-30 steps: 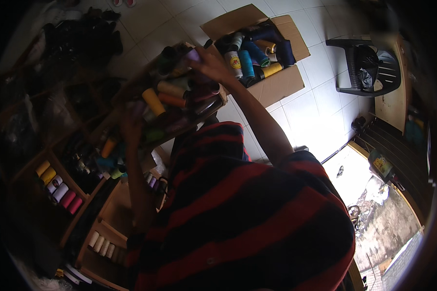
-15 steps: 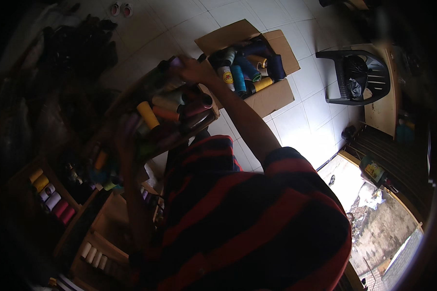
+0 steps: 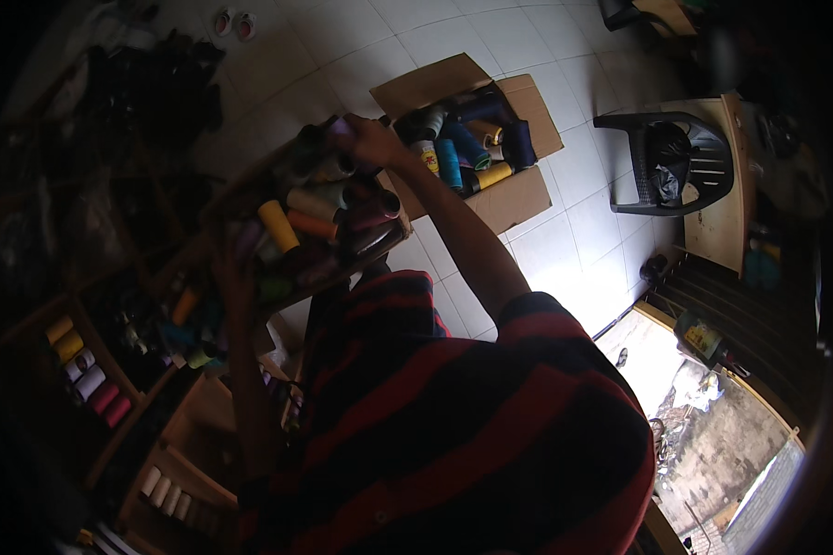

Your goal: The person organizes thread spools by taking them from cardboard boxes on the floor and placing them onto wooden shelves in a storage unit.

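A shallow box [image 3: 393,242] full of thread spools lies in front of me, slanting across the view. My right hand [image 3: 377,146] reaches over its far right corner, fingers closed round a purple thread spool [image 3: 341,132]. At the box's left end is my left hand [image 3: 235,277], in deep shadow beside another purple spool [image 3: 247,239]; its fingers are too dark to read. Between my hands lie a yellow spool [image 3: 278,227], an orange spool [image 3: 312,225] and a dark maroon spool [image 3: 372,211].
Beyond, an open cardboard box [image 3: 518,199] of spools stands on the tiled floor [image 3: 565,240]. A dark plastic chair [image 3: 713,157] bearing a black bag is at the right. Lower left, wooden shelves [image 3: 204,416] hold rows of spools. White shoes [image 3: 243,25] lie far off.
The whole view has shifted slightly. My left hand, smeared by motion before, is now steadier at the box's left end. My right hand keeps its grip on the purple thread spool.
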The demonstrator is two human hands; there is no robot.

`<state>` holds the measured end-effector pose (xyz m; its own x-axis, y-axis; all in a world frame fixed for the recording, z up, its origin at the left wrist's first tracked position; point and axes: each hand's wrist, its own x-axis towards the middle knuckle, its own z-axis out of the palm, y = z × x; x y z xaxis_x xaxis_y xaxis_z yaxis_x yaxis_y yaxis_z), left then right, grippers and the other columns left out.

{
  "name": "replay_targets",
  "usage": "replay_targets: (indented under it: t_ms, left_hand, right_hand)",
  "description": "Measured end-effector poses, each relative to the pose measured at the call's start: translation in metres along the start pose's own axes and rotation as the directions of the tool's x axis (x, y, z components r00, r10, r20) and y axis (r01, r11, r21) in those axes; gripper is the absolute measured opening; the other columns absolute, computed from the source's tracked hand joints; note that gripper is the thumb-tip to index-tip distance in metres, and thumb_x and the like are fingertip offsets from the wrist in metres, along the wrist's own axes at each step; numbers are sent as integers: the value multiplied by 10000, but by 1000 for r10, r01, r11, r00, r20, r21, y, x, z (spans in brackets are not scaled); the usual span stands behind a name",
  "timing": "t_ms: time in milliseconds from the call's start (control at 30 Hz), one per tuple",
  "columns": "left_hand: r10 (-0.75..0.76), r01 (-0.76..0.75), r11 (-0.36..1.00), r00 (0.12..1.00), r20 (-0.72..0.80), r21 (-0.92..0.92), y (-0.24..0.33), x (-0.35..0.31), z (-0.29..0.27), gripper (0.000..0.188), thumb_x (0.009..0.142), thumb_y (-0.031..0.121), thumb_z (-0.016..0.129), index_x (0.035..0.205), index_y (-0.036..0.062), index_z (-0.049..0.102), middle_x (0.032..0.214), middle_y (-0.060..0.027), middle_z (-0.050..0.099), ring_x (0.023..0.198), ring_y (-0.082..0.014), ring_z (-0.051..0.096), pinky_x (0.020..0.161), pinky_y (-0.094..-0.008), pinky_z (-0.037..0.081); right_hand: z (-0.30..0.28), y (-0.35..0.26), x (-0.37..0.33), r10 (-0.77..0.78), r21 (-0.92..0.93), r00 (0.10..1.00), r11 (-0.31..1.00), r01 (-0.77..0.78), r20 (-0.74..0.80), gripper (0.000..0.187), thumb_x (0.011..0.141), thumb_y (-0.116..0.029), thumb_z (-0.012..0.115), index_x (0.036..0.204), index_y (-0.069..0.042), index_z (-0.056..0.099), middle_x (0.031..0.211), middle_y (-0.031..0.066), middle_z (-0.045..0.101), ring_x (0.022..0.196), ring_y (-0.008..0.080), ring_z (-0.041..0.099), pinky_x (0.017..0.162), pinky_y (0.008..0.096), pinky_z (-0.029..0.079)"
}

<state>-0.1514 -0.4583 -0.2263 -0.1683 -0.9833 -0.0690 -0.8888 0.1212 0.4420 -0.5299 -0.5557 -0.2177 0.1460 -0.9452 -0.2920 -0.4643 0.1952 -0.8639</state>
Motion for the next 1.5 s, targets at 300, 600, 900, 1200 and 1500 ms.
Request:
replay_targets:
  t_ms: [300, 600, 900, 1200, 1500]
  left_hand:
    - [33, -37, 996, 999, 42, 87, -22, 7, -13, 525, 835, 189, 632, 1303, 20, 464, 1380, -257, 381, 1280, -420, 369, 1066, -459, 315]
    - [206, 151, 508, 935, 290, -848, 158, -3, -10, 546, 812, 285, 699, 1245, 18, 500, 1101, -128, 581, 1004, -216, 573, 828, -322, 451]
    - [89, 430, 430, 854, 512, -794, 180, -15, 32, 344, 854, 223, 676, 1100, 29, 533, 880, -41, 596, 770, -106, 580, 675, -266, 467]
    - [-353, 395, 461, 903, 244, -795, 215, -37, 57, 408, 899, 180, 617, 1252, 33, 474, 1029, -59, 597, 931, -137, 586, 837, -295, 478]
    - [-226, 476, 441, 880, 419, -761, 337, -33, 94, 415, 901, 187, 601, 1252, 17, 462, 1094, -71, 564, 960, -143, 566, 837, -298, 461]
  right_hand:
    - [8, -15, -36, 71, 93, 946, 995, -43, -316, 529, 831, -450, 614, 1101, 1, 554, 867, 193, 663, 834, 349, 656, 759, 426, 500]
    - [73, -99, -149, 104, 497, 963, 867, 34, -247, 565, 967, -404, 476, 1397, -63, 339, 1273, 127, 502, 1154, 207, 494, 970, 350, 394]
    - [-61, 63, -179, 299, 217, 754, 953, -210, -584, 389, 877, -304, 604, 1128, -8, 572, 998, 202, 653, 901, 285, 656, 775, 379, 501]
    - [-150, 210, -147, 403, -147, 629, 754, -640, -665, 717, 680, -471, 722, 1200, -26, 507, 1215, 190, 481, 1132, 388, 480, 884, 516, 459]
    - [-153, 215, -169, -24, -287, 699, 922, -261, -715, 664, 637, -350, 764, 1162, -32, 510, 1116, 146, 502, 1037, 339, 499, 869, 474, 424]
